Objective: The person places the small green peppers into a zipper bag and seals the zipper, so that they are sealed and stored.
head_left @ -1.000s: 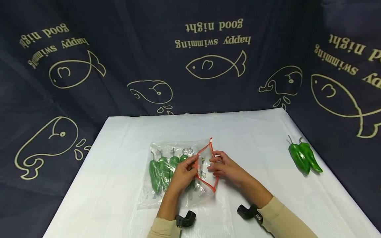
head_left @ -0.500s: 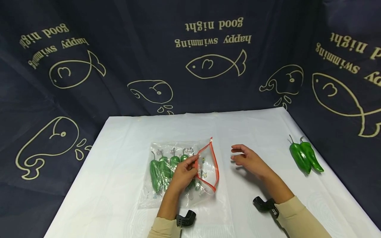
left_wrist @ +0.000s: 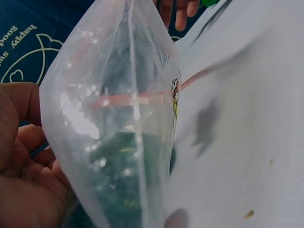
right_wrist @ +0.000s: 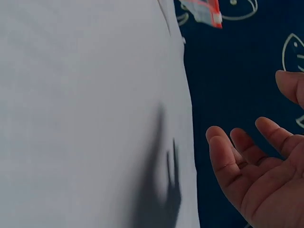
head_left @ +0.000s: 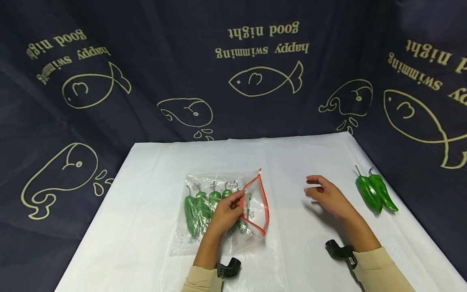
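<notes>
My left hand (head_left: 225, 213) pinches the upper edge of a clear zip bag (head_left: 178, 243) by its red-trimmed mouth (head_left: 267, 202), which gapes toward the right. Inside the bag lie several green peppers (head_left: 190, 215) side by side, stems pointing away from me; my left hand and forearm cover part of them. In the left wrist view the bag's film (left_wrist: 80, 114) fills the middle, with green showing through it. My right hand (head_left: 328, 196) is over the table between the bag and two loose peppers, fingers loosely bent and nothing in them; the right wrist view shows its palm (right_wrist: 275, 190) bare.
Two loose green peppers (head_left: 368, 194) lie together near the right edge of the white-covered table (head_left: 313, 158). A dark blue curtain (head_left: 175, 56) with fish drawings hangs behind and along both sides. A clear plastic sheet (head_left: 262, 269) lies flat near the front.
My right hand has let go of the bag's mouth and moved right, toward the loose peppers. My left hand stays on the bag, whose mouth remains spread.
</notes>
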